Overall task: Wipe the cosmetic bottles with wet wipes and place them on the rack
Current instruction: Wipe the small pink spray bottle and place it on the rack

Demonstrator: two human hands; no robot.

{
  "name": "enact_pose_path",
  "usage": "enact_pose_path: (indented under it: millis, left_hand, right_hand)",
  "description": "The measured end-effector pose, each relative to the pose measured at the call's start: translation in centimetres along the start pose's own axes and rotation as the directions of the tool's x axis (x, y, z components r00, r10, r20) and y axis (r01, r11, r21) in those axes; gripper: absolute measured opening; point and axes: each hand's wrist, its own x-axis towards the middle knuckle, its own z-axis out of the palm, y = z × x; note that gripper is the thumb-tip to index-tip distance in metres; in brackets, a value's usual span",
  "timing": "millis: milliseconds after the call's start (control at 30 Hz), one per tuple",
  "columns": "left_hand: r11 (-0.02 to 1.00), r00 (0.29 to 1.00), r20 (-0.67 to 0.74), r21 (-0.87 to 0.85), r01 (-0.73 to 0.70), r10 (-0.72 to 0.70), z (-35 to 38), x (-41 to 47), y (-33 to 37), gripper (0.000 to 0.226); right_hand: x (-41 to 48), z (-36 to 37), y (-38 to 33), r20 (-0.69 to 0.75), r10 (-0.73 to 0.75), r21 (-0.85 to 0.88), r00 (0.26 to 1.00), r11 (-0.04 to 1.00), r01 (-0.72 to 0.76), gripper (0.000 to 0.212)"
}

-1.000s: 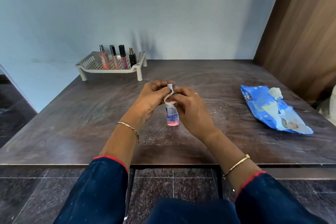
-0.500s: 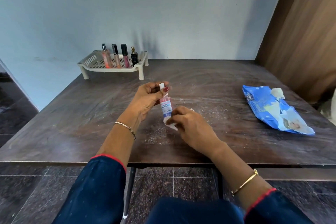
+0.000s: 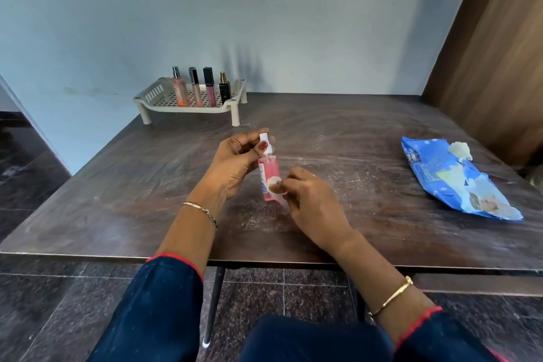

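A dark, scratched table [image 3: 367, 138] stands by a pale blue wall [image 3: 264, 9], with a cream rack [image 3: 188, 103] far left and a blue wipe pack [image 3: 440, 179] right. In the middle, the left hand [image 3: 235, 167] pinches the white top of a small pink bottle [image 3: 269, 176]. The right hand [image 3: 311, 203] pinches a crumpled white wipe [image 3: 276, 186] against its side.

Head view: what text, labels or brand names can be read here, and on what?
"me" twice, a cut-off fragment on the blue wipes pack; the rest is too blurred.
Pink bottle label: print too small to read.
Four bottles on the rack: nothing legible.
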Motion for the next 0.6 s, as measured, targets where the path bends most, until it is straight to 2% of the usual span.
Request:
enact_pose_path:
  millis: [167,433,500,600]
  left_hand:
    - [1.000,0.998,0.066,0.017,0.005,-0.007,0.0,-0.1,0.1,0.034]
    - [0.999,0.990,0.136,-0.023,0.037,-0.034,-0.4,-0.7,1.0,0.031]
    - [0.999,0.991,0.130,-0.021,0.037,-0.034,-0.6,-0.8,1.1,0.031]
    - [0.999,0.994,0.100,-0.018,0.043,-0.041,-1.1,-1.1,1.0,0.029]
  right_hand:
    - [0.2,-0.7,-0.1,0.161,-0.058,-0.014,0.985,0.998,0.061,0.026]
    - [3.7,-0.6,-0.2,-0.160,-0.041,0.032,0.986,0.998,0.047,0.021]
    - [3.2,-0.2,-0.5,-0.165,-0.044,0.039,0.985,0.998,0.051,0.022]
    - [1.6,0.2,-0.6,-0.082,-0.078,0.020,0.994,0.997,0.080,0.023]
